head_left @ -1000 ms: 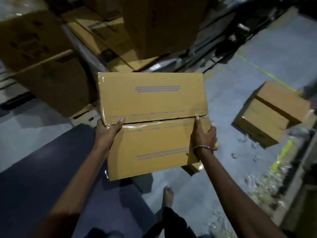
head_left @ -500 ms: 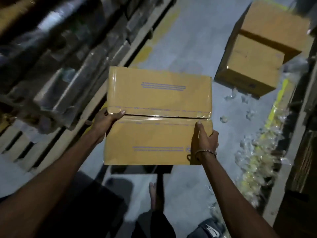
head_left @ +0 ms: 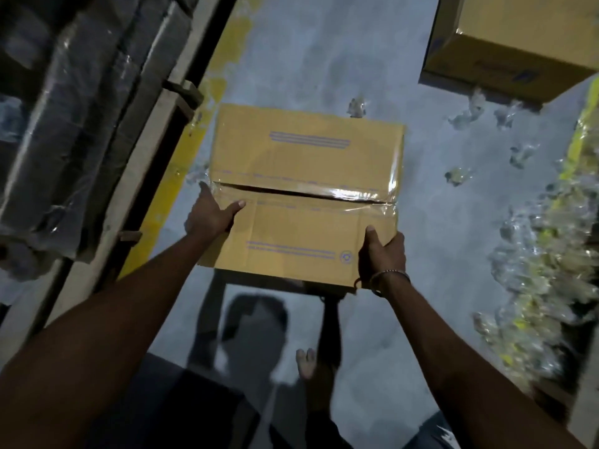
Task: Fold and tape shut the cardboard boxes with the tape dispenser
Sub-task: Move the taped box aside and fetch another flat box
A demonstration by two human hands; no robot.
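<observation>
I carry a tan cardboard box (head_left: pixel 304 163) in the air in front of me, its two top flaps folded shut and clear tape along the middle seam. My left hand (head_left: pixel 210 215) grips the box's left edge near the seam, thumb lying on the near flap. My right hand (head_left: pixel 382 254), with a metal bangle on the wrist, grips the near right corner, thumb on top. No tape dispenser is in view.
Another closed cardboard box (head_left: pixel 512 43) sits on the grey floor at the top right. Crumpled clear plastic scraps (head_left: pixel 544 273) litter the floor along the right. A wrapped dark pallet stack (head_left: pixel 64 124) stands on the left beside a yellow floor line (head_left: pixel 181 163). My bare foot (head_left: pixel 306 361) shows below.
I have turned right and stepped forward with the box. The floor box has slid to the top right corner, and the pallet stack now fills the left.
</observation>
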